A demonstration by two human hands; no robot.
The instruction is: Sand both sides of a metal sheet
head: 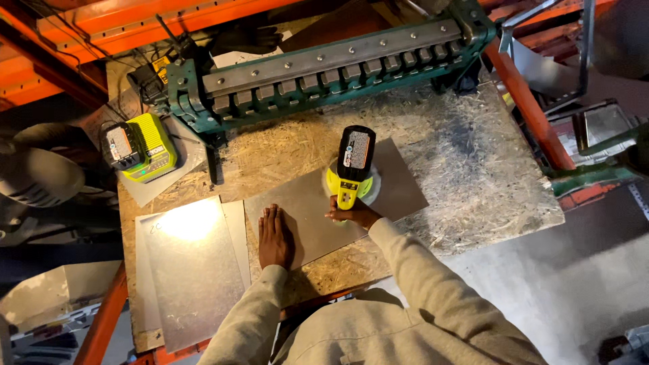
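From the head camera, the left hand (pixel 275 236) was seen laid flat and open, palm down, on the near left part of a dull grey rectangular metal sheet (pixel 297 216) lying on the chipboard counter (pixel 466 169). The right hand (pixel 353 213) was closed around the handle of a yellow-green and black cordless power sander (pixel 353 169), whose round pad was pressed on the same sheet. The tool lay straight ahead of the right hand, its long axis pointing away from the person toward the green metal bending brake (pixel 324 71) at the far edge; the sheet's long axis ran left to right, slightly tilted. The right hand was the nearer one to the tool, the left well beside it. A pale rectangular label was seen on top of the tool's black battery. To the left, a stack of shiny galvanised steel sheets (pixel 193 270) lay just beside the worked sheet, and beyond it a yellow-green battery charger (pixel 140 147) with a black battery carried another pale label.
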